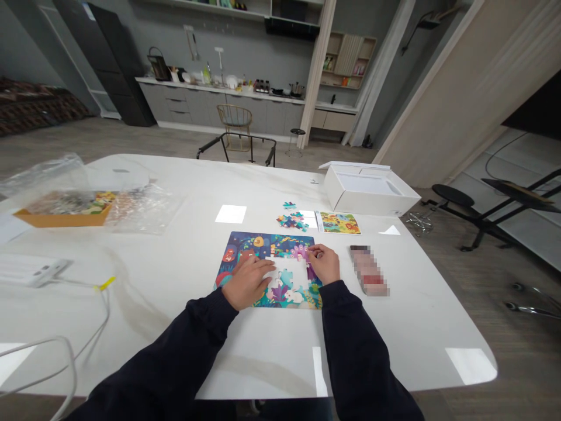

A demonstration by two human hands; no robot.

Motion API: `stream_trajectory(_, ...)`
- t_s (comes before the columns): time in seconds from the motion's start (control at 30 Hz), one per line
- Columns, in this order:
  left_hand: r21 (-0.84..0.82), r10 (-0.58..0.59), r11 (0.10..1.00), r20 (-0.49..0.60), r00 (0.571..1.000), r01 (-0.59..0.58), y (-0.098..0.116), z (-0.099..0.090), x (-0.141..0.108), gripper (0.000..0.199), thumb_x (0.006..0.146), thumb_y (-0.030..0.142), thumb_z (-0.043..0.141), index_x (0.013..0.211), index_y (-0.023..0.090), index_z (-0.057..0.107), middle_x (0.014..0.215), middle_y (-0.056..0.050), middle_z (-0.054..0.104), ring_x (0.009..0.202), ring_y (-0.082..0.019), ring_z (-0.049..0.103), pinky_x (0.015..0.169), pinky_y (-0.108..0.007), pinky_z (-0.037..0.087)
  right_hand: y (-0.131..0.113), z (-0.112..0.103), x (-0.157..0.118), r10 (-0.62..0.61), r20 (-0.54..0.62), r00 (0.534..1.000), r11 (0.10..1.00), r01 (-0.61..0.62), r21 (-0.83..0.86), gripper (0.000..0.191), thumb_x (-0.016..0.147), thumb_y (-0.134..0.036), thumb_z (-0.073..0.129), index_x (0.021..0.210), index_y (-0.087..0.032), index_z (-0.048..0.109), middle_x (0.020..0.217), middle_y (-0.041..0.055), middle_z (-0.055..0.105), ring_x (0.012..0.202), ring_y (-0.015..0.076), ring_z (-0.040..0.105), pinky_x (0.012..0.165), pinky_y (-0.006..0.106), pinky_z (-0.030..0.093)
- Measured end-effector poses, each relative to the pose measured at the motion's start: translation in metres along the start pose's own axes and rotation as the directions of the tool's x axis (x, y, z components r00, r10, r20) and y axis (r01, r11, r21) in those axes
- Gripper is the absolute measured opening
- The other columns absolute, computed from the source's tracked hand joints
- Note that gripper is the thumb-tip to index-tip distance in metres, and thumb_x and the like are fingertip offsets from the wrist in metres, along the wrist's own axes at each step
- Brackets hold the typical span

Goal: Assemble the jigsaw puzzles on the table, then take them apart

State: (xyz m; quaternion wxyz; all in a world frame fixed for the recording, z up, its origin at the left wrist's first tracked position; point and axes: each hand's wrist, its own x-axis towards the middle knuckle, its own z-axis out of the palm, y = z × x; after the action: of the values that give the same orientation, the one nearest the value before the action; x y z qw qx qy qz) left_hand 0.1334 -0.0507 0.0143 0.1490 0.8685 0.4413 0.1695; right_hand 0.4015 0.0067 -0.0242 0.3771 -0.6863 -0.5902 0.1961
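Closest to me are the person's dark sleeves, reaching out to a white marble-topped table (394, 351). The left hand (248, 282) lies flat and open, fingers spread across a colourful jigsaw puzzle (267, 248) at 12 o'clock from the person's chest. The right hand (325, 264) rests on the puzzle's right side with its fingertips gathered; whether they pinch a piece I cannot tell. Between the hands, a white gap (287, 270) breaks the picture, so the assembly looks to be at the filling-in stage, and that hole is what the work calls for now. At about 1 o'clock, beyond the puzzle, lie a small scatter of loose puzzle pieces (293, 219) and a printed picture card (338, 223). Further out at 1 o'clock is an open white box (370, 190), while a pixel-blurred packet (369, 270) sits at 2 o'clock. At 10 o'clock, an orange tray (63, 216) holds a jumble of pieces beside clear plastic. Far off at 12 o'clock stand a gold chair (234, 120) and a grey kitchen counter (219, 96).
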Motion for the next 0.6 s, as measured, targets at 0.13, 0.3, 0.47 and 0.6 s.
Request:
stream_trajectory(0.13,0.065,-0.007,0.998,0.035,0.999,0.005,0.011,0.003,0.022,0.039,0.097,0.031,0.056,0.134,0.022,0.063,0.15,-0.005,0.056,0.113,-0.029,0.055,0.104,-0.046,0.046,-0.001,-0.001,0.0,-0.006,-0.006,1.0,1.0,0.006,0.006,0.017,0.076,-0.035,0.062,0.08,-0.024,0.074,0.066,-0.0006,0.069,0.064,0.0203,0.065,0.066,0.03,0.047)
stream_trajectory(0.3,0.115,-0.022,0.993,0.039,0.999,0.017,0.014,0.009,0.044,0.042,0.097,0.032,0.056,0.137,0.019,0.061,0.149,-0.008,0.057,0.114,-0.032,0.054,0.104,-0.048,0.045,-0.005,-0.004,-0.002,0.005,0.006,1.0,1.0,-0.005,0.014,0.02,0.078,-0.039,0.061,0.08,-0.023,0.074,0.066,0.0002,0.069,0.063,0.0198,0.064,0.065,0.03,0.046)
stream_trajectory(0.47,0.089,-0.037,0.995,0.004,0.999,0.037,0.011,0.016,0.045,0.038,0.096,0.026,0.057,0.132,0.02,0.064,0.145,-0.01,0.06,0.113,-0.032,0.056,0.104,-0.05,0.045,-0.006,-0.004,-0.002,-0.002,0.001,1.0,1.0,0.002,-0.004,0.02,0.079,-0.04,0.061,0.078,-0.024,0.073,0.065,0.0001,0.069,0.064,0.0205,0.065,0.066,0.03,0.046)
stream_trajectory(0.6,0.019,-0.013,1.0,0.004,1.0,0.013,0.006,0.016,0.045,0.035,0.095,0.027,0.059,0.129,0.02,0.066,0.145,-0.011,0.06,0.115,-0.031,0.058,0.107,-0.051,0.044,-0.005,-0.003,-0.001,-0.001,-0.006,1.0,1.0,0.001,0.0,0.02,0.079,-0.039,0.061,0.078,-0.024,0.073,0.065,0.0003,0.07,0.064,0.0208,0.065,0.065,0.03,0.047)
